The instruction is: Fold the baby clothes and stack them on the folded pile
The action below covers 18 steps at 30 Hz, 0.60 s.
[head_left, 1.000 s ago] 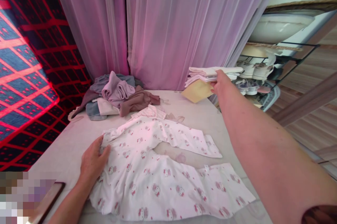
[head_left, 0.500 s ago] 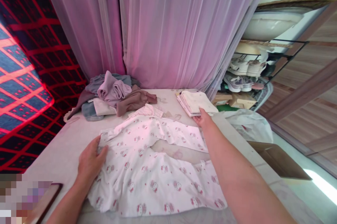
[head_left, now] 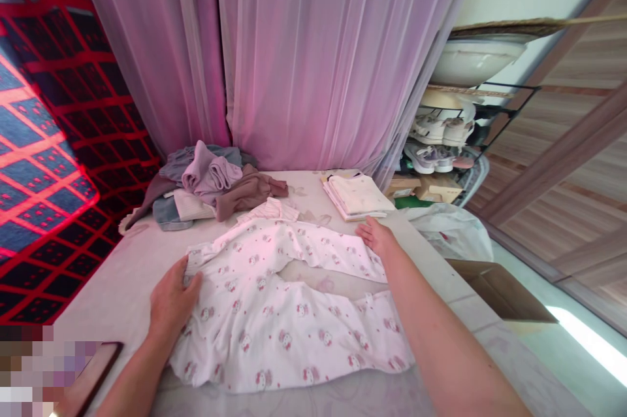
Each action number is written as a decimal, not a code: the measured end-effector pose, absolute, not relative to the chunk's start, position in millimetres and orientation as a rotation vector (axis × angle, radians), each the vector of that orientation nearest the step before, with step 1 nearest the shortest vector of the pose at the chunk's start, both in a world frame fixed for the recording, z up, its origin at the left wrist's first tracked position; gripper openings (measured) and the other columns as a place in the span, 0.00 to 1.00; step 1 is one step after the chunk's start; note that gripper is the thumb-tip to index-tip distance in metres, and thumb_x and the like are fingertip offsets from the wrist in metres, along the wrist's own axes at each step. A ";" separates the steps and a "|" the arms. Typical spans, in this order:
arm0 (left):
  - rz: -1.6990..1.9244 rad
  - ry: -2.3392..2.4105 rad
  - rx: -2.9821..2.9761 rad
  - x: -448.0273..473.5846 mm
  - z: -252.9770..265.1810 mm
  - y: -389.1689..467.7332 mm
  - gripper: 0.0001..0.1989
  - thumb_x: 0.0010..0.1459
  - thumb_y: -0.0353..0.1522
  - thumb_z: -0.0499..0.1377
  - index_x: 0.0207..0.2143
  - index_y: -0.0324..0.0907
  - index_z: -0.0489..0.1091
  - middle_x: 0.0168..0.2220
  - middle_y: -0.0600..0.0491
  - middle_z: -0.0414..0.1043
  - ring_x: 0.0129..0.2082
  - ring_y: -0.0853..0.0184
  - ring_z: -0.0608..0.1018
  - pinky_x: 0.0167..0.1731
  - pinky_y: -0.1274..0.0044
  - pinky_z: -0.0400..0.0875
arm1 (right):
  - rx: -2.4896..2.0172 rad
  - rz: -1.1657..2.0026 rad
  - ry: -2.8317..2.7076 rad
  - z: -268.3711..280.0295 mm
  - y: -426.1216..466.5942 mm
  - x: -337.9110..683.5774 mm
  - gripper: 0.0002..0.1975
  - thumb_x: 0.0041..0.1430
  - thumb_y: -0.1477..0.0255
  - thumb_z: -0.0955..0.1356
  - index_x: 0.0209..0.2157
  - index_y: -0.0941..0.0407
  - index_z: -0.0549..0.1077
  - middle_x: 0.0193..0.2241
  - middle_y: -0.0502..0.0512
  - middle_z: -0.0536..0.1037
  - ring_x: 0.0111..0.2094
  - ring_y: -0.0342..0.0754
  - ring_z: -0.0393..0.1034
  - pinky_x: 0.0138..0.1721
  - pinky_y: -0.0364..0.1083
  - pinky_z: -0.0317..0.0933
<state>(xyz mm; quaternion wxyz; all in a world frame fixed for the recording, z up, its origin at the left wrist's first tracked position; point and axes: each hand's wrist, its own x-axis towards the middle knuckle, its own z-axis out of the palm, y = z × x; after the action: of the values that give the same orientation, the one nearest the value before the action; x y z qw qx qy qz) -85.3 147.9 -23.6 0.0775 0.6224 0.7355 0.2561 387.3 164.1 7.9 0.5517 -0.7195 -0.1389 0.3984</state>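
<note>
Hands lie flat on soft printed cotton garment (head_left: 289, 312); left hand (head_left: 171, 302), right hand (head_left: 377, 239), no grip closed

The 2 bare forearms are extended forward from the lower edge of the view. The left hand (head_left: 172, 299) is laid palm down and flat, fingers together and pointed forward, thumb spread to the right. The right hand (head_left: 376, 237) is stretched further ahead, palm down, fingers loosely extended and open, with nothing gripped.
</note>
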 end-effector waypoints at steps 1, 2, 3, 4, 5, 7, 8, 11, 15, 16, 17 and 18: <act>0.759 2.210 1.863 -84.1 -22.2 147.6 0.25 0.56 0.39 0.52 0.55 0.42 0.65 0.51 0.44 0.72 0.44 0.55 0.77 0.50 0.64 0.68 | -1.735 0.925 -0.392 9.1 154.4 389.2 0.12 0.58 0.65 0.67 0.42 0.55 0.71 0.38 0.57 0.78 0.33 0.45 0.74 0.35 0.44 0.68; 0.752 2.215 1.861 -82.8 -20.5 147.2 0.25 0.57 0.40 0.52 0.55 0.41 0.65 0.51 0.44 0.72 0.45 0.55 0.76 0.49 0.64 0.68 | -1.765 0.907 -0.456 10.5 144.1 391.2 0.11 0.54 0.67 0.69 0.39 0.55 0.72 0.37 0.55 0.78 0.35 0.45 0.74 0.37 0.43 0.68; 0.748 2.216 1.856 -81.5 -18.8 146.9 0.25 0.58 0.41 0.51 0.56 0.41 0.65 0.51 0.43 0.72 0.46 0.54 0.76 0.49 0.64 0.68 | -1.785 0.892 -0.509 11.8 133.5 392.9 0.11 0.50 0.69 0.72 0.36 0.55 0.74 0.36 0.53 0.78 0.37 0.46 0.73 0.39 0.43 0.66; 0.748 2.214 1.845 -80.3 -17.1 146.5 0.26 0.58 0.42 0.50 0.56 0.40 0.64 0.51 0.42 0.72 0.47 0.53 0.75 0.49 0.64 0.67 | -1.815 0.874 -0.580 13.0 122.7 394.1 0.11 0.45 0.71 0.74 0.34 0.55 0.75 0.35 0.52 0.78 0.39 0.47 0.73 0.41 0.43 0.65; 0.752 2.211 1.827 -79.4 -15.4 146.5 0.27 0.59 0.43 0.49 0.57 0.39 0.63 0.51 0.41 0.72 0.48 0.52 0.75 0.49 0.63 0.67 | -1.873 0.845 -0.695 14.0 112.2 394.8 0.12 0.41 0.72 0.75 0.32 0.54 0.76 0.34 0.51 0.78 0.41 0.48 0.72 0.43 0.43 0.64; 0.770 2.205 1.774 -79.6 -12.3 147.5 0.30 0.58 0.45 0.48 0.58 0.37 0.61 0.50 0.39 0.72 0.48 0.51 0.75 0.48 0.62 0.68 | -2.029 0.749 -0.994 15.7 93.1 394.7 0.14 0.37 0.73 0.76 0.30 0.53 0.76 0.33 0.50 0.78 0.43 0.50 0.71 0.45 0.44 0.61; 0.786 2.205 1.740 -80.8 -10.6 148.7 0.31 0.57 0.46 0.49 0.58 0.37 0.61 0.49 0.38 0.73 0.48 0.50 0.75 0.47 0.62 0.68 | -2.105 0.688 -1.135 17.0 85.4 394.7 0.13 0.37 0.73 0.76 0.29 0.52 0.76 0.32 0.50 0.78 0.42 0.51 0.71 0.45 0.45 0.61; 0.838 2.165 1.563 -87.5 -0.8 153.4 0.28 0.53 0.47 0.53 0.50 0.39 0.69 0.40 0.42 0.77 0.42 0.51 0.78 0.40 0.64 0.71 | -2.203 0.568 -1.293 26.0 73.0 399.8 0.08 0.37 0.75 0.75 0.21 0.52 0.75 0.26 0.49 0.77 0.39 0.52 0.71 0.43 0.46 0.60; 1.109 1.859 1.237 -91.7 29.1 156.7 0.19 0.48 0.45 0.56 0.38 0.43 0.71 0.28 0.53 0.76 0.29 0.61 0.78 0.27 0.73 0.72 | -2.200 0.469 -1.203 50.2 82.4 425.7 0.06 0.40 0.74 0.74 0.21 0.52 0.74 0.25 0.49 0.76 0.39 0.53 0.71 0.42 0.46 0.61; 1.188 1.784 1.191 -90.1 37.9 157.6 0.19 0.48 0.45 0.57 0.38 0.43 0.71 0.27 0.54 0.75 0.27 0.63 0.77 0.25 0.76 0.71 | -2.203 0.434 -1.168 55.9 88.3 433.3 0.06 0.41 0.74 0.74 0.22 0.52 0.74 0.26 0.50 0.76 0.41 0.54 0.70 0.43 0.46 0.61; 1.239 1.733 1.169 -87.6 45.7 159.3 0.18 0.47 0.44 0.57 0.39 0.44 0.70 0.26 0.56 0.74 0.25 0.65 0.76 0.24 0.77 0.70 | -2.205 0.404 -1.137 60.3 94.8 439.9 0.05 0.43 0.74 0.73 0.24 0.52 0.74 0.28 0.51 0.77 0.42 0.55 0.70 0.44 0.47 0.61; 1.271 1.721 1.155 -84.5 51.9 161.9 0.18 0.47 0.43 0.57 0.39 0.44 0.70 0.25 0.56 0.73 0.24 0.67 0.75 0.23 0.78 0.69 | -2.209 0.364 -1.090 63.0 101.5 444.8 0.05 0.44 0.73 0.73 0.27 0.53 0.75 0.30 0.52 0.77 0.44 0.56 0.69 0.46 0.48 0.61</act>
<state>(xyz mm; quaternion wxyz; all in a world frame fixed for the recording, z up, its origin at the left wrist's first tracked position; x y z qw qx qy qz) -84.5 161.9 51.9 0.3479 0.4454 0.6636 0.4901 444.8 101.5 63.0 0.3199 -0.8404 -0.4149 0.1387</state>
